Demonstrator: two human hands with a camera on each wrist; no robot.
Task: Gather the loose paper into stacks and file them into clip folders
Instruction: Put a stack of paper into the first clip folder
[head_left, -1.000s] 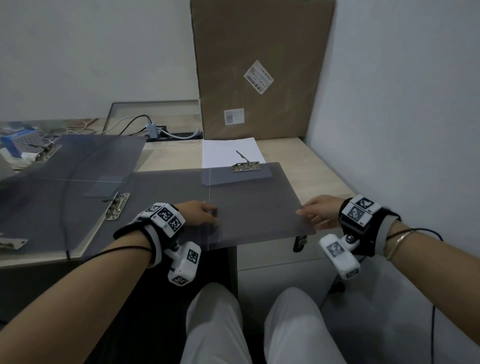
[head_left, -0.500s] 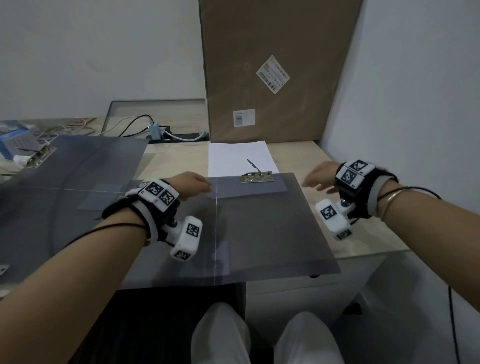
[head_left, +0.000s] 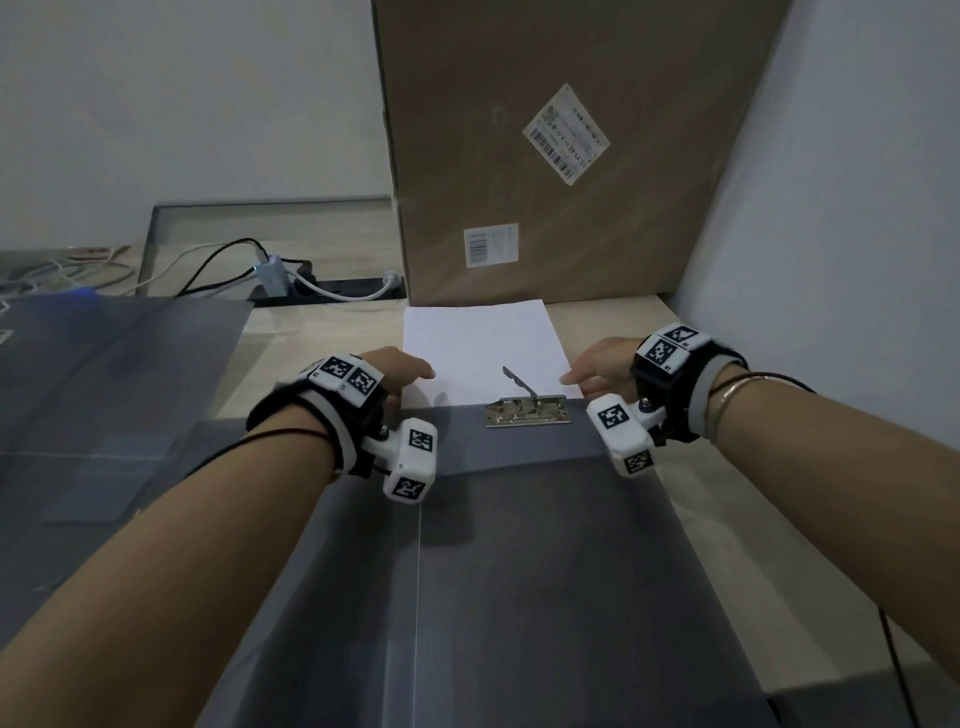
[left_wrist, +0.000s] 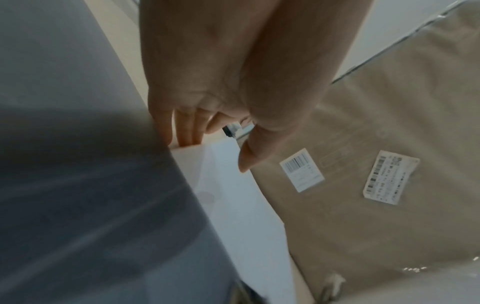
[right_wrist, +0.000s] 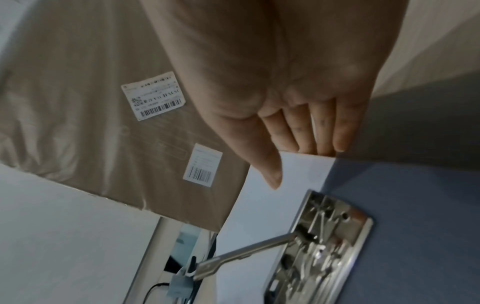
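A grey clip folder (head_left: 519, 571) lies open in front of me, its metal clip (head_left: 527, 411) at the far edge with the lever raised. A white paper stack (head_left: 478, 343) lies on the desk just beyond that edge. My left hand (head_left: 402, 371) touches the stack's left edge, fingers fairly straight and thumb apart. My right hand (head_left: 597, 366) touches the near right corner. In the left wrist view the left hand (left_wrist: 207, 82) has fingertips at the paper (left_wrist: 233, 205). In the right wrist view the right hand (right_wrist: 285, 82) has straight fingers at the paper (right_wrist: 259, 205), beside the clip (right_wrist: 319, 246).
A tall cardboard box (head_left: 571, 156) leans on the wall right behind the paper. More grey folders (head_left: 104, 389) cover the desk to the left. A power strip with cables (head_left: 322, 288) sits at the back. A wall (head_left: 857, 208) closes the right side.
Both hands have let go of the folder's near edge and moved forward to the sides of the white paper. The folder now lies nearer to me.
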